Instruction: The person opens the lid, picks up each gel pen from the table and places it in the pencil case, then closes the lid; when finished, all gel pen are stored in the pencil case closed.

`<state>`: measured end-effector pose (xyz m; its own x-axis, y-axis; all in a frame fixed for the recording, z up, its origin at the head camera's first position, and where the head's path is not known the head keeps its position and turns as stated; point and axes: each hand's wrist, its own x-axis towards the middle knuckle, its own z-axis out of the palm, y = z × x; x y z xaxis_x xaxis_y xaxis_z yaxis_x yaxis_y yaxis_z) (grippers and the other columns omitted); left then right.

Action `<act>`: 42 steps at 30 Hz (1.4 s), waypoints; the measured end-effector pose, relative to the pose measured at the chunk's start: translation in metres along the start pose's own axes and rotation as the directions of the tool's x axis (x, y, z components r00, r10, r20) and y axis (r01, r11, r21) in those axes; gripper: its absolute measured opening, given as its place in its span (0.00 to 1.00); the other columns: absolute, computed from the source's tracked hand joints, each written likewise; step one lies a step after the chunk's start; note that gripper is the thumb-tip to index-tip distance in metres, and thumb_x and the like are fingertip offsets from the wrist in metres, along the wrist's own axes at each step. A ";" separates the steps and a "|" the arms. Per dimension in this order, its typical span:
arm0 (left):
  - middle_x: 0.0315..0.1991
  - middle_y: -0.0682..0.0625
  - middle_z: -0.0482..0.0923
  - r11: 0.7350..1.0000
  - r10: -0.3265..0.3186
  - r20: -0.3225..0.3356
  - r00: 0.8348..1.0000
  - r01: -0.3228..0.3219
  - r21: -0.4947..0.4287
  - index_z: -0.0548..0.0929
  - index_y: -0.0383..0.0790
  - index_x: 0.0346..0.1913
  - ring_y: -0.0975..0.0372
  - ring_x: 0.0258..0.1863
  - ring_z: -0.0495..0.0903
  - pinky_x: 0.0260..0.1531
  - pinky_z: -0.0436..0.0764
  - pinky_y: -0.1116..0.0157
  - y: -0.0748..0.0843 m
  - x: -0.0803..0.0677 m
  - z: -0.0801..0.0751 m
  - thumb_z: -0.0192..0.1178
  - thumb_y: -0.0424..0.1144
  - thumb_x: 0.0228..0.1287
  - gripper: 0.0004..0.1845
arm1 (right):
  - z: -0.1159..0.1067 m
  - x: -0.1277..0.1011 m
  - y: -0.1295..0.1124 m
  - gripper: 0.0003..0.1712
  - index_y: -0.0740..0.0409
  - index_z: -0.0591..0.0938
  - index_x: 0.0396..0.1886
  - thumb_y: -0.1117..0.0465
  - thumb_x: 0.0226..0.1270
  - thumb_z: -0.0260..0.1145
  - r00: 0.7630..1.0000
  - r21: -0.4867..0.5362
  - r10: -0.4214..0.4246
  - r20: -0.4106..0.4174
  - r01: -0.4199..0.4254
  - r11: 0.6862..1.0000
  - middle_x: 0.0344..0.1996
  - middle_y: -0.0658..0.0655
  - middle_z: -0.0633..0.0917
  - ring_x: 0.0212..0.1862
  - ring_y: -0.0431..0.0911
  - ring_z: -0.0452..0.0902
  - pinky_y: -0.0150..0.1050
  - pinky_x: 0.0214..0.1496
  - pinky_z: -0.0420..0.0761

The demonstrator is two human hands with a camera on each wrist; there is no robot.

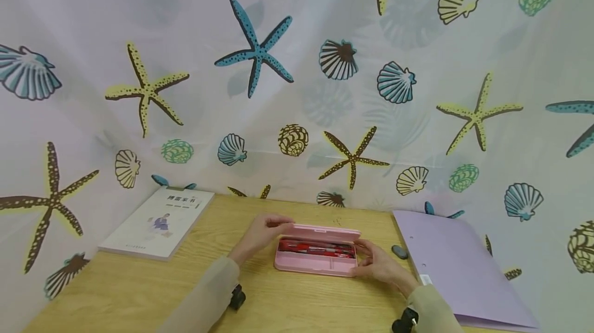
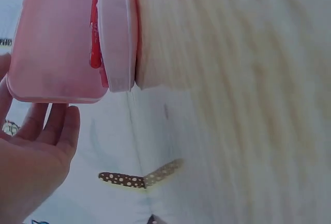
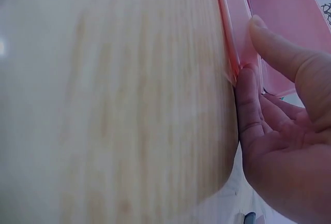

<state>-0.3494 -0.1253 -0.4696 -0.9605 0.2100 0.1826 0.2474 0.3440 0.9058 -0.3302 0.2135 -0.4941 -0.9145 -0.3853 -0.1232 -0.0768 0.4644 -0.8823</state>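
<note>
A pink pencil case [image 1: 301,262] lies on the wooden table with its lid [image 1: 325,233] raised and tilted back. Several red pens [image 1: 317,248] lie inside along the back; the front shows a bare compartment and a small divided one at the right. My left hand [image 1: 261,234] holds the lid by its left end, with fingers behind it in the left wrist view. At the other end, my right hand [image 1: 382,267] grips the case's base [image 3: 237,22] between thumb and fingers, as the right wrist view shows.
A white book [image 1: 160,222] lies at the back left. To the right are a small dark grey oval object [image 1: 399,252] and a large purple folder [image 1: 450,266]. A curtain [image 1: 297,106] with starfish and shells hangs behind the table [image 1: 297,304].
</note>
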 end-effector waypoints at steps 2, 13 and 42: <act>0.48 0.56 0.84 0.995 0.048 0.065 0.997 -0.053 0.081 0.88 0.53 0.45 0.60 0.49 0.79 0.50 0.77 0.57 0.003 -0.003 0.001 0.66 0.52 0.62 0.12 | 0.000 0.000 0.001 0.56 0.65 0.53 0.76 0.59 0.55 0.76 1.000 -0.011 0.002 -0.001 -0.002 1.000 0.72 0.70 0.63 0.43 0.44 0.78 0.38 0.47 0.77; 0.52 0.53 0.83 0.961 0.148 0.338 0.930 -0.216 0.171 0.89 0.51 0.46 0.57 0.55 0.78 0.57 0.76 0.54 0.012 -0.007 0.014 0.64 0.43 0.65 0.09 | -0.001 0.002 0.004 0.53 0.59 0.58 0.76 0.57 0.55 0.77 1.000 -0.035 -0.014 0.015 0.015 0.999 0.69 0.67 0.69 0.41 0.45 0.78 0.36 0.43 0.76; 0.74 0.45 0.62 0.944 0.065 0.562 0.825 -0.233 0.234 0.88 0.51 0.49 0.49 0.77 0.50 0.73 0.49 0.44 0.007 0.001 0.031 0.61 0.35 0.67 0.12 | -0.002 0.002 0.003 0.50 0.60 0.59 0.75 0.48 0.60 0.72 1.000 -0.080 -0.005 0.010 0.005 0.997 0.71 0.68 0.65 0.63 0.60 0.73 0.49 0.58 0.77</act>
<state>-0.3443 -0.0948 -0.4753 -0.7045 0.7097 -0.0056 0.4875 0.4896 0.7230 -0.3326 0.2154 -0.4957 -0.9100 -0.3957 -0.1237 -0.1136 0.5249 -0.8435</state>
